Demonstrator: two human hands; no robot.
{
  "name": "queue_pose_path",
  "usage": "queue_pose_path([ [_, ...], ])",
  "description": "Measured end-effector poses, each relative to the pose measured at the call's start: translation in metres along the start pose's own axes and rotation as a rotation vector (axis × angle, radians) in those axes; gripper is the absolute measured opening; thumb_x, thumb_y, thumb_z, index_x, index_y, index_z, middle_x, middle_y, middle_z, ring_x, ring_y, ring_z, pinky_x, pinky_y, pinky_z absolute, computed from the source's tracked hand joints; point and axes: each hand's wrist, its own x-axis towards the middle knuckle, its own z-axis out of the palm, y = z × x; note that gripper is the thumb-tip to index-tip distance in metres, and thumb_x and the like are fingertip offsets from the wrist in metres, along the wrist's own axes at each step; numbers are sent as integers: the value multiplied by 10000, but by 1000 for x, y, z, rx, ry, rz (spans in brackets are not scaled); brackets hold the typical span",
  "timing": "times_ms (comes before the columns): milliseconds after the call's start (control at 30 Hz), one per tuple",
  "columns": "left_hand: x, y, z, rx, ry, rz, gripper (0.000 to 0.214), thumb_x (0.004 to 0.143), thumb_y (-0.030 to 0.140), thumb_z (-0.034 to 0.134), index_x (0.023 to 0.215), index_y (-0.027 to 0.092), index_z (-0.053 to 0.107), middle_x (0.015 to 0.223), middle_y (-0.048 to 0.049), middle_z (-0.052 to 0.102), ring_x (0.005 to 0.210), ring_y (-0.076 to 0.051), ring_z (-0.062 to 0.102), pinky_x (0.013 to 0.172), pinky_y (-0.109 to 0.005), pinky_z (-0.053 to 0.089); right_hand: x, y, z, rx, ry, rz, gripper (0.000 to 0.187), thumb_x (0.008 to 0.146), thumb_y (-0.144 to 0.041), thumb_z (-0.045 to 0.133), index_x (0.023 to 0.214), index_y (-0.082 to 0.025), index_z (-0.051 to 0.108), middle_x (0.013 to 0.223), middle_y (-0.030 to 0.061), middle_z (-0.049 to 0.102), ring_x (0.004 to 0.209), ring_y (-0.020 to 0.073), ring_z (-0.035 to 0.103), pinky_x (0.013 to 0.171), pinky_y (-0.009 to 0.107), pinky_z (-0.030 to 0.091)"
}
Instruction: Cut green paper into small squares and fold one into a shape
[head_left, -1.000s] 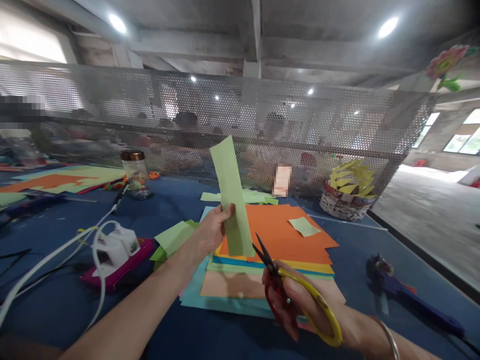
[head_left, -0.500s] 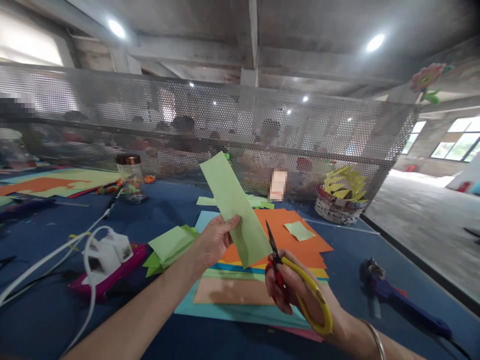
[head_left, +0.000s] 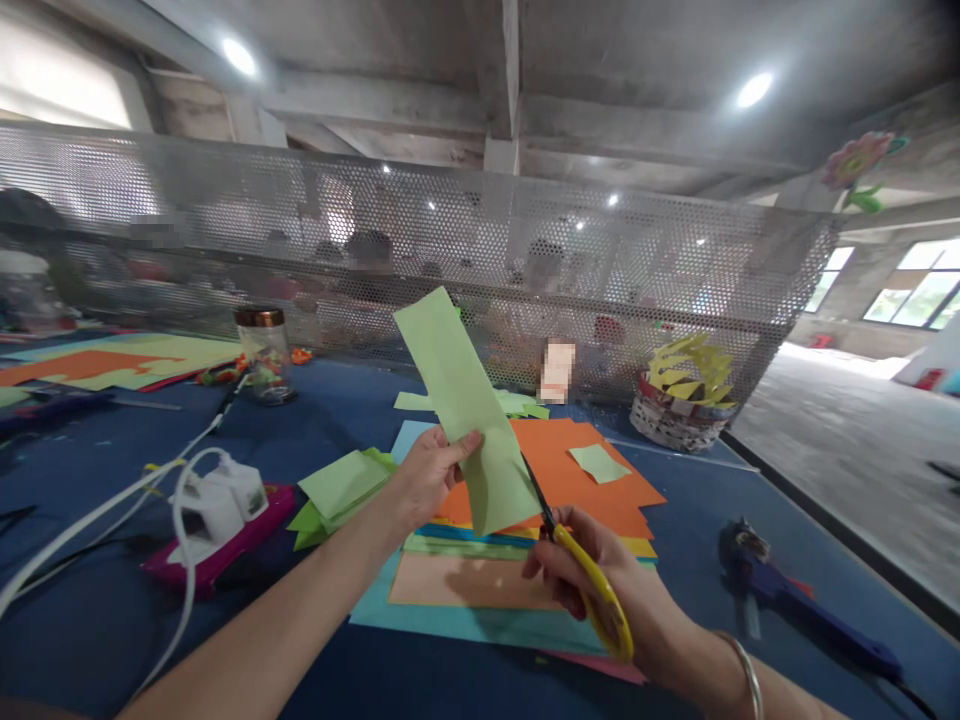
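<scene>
A long strip of light green paper (head_left: pixel 459 390) is pinched in my left hand (head_left: pixel 435 470), thumb on top, and held tilted above the table. My right hand (head_left: pixel 592 560) is closed round yellow-handled scissors (head_left: pixel 592 570). Their dark blades lie along the strip's lower right edge; whether they bite into the paper I cannot tell. Beneath both hands is a stack of coloured sheets, with orange paper (head_left: pixel 570 450) on top and light blue paper (head_left: pixel 420 622) lower down. A small green paper piece (head_left: pixel 600 463) rests on the orange. Left of the stack lie cut green pieces (head_left: pixel 345 490).
A pink power strip (head_left: pixel 225 545) with white plugs and cables sits at left, near a glass jar (head_left: pixel 266 360). To the right lies a blue glue gun (head_left: pixel 817 605). A basket of yellow cutouts (head_left: pixel 681 405) stands before the perforated metal screen (head_left: pixel 465 220).
The scissors have swung from beside the strip's lower corner to lie against its right edge, and the handles look closer together. The strip's top has shifted slightly up and left.
</scene>
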Motion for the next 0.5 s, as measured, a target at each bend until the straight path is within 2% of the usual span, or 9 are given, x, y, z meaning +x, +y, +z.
queue_pose_path([
  [67, 1, -1, -1, 2, -3, 7, 347, 618, 301, 885, 876, 117, 741, 828, -98, 768, 761, -226, 710, 704, -303, 553, 0, 0, -2, -68, -40, 12, 439, 781, -562, 692, 801, -156, 526, 614, -27, 581, 464, 55, 441, 456, 186, 318],
  [133, 2, -2, -3, 5, -11, 9, 341, 623, 300, 882, 878, 119, 745, 834, -101, 769, 763, -230, 711, 719, -314, 556, -1, 1, -2, -125, -105, 5, 499, 854, -621, 560, 720, -140, 566, 594, 1, 577, 469, 79, 469, 478, 217, 348],
  [200, 3, -4, -5, 9, -17, 9, 340, 627, 304, 879, 882, 121, 750, 846, -107, 769, 771, -235, 712, 730, -320, 557, -2, 1, -2, -182, -150, 2, 554, 889, -645, 473, 660, -150, 563, 554, 12, 564, 469, 101, 481, 492, 241, 360],
  [267, 4, -4, -6, 14, -19, 9, 336, 629, 308, 878, 883, 127, 754, 856, -109, 770, 782, -235, 713, 731, -313, 554, -4, 2, -2, -229, -152, -19, 561, 887, -659, 463, 624, -169, 534, 484, -13, 496, 439, 103, 442, 479, 248, 336],
  [333, 4, -4, -7, 18, -22, 8, 326, 632, 313, 876, 878, 136, 756, 862, -104, 770, 790, -231, 712, 734, -305, 551, -5, 5, -2, -244, -143, -93, 554, 891, -654, 469, 619, -174, 520, 486, -23, 456, 463, 104, 425, 502, 252, 335],
  [400, 3, -3, -6, 24, -32, 2, 320, 635, 321, 875, 870, 139, 756, 861, -104, 770, 793, -231, 712, 731, -304, 548, -5, 9, -4, -214, -172, -183, 541, 917, -631, 447, 640, -172, 519, 556, -5, 482, 532, 115, 450, 561, 260, 362],
  [500, 1, -3, -4, 35, -57, -12, 326, 632, 336, 877, 855, 133, 755, 846, -113, 767, 783, -236, 712, 704, -302, 543, -7, 16, -7, -149, -260, -177, 529, 960, -605, 375, 698, -173, 532, 621, 12, 510, 580, 128, 466, 605, 269, 382],
])
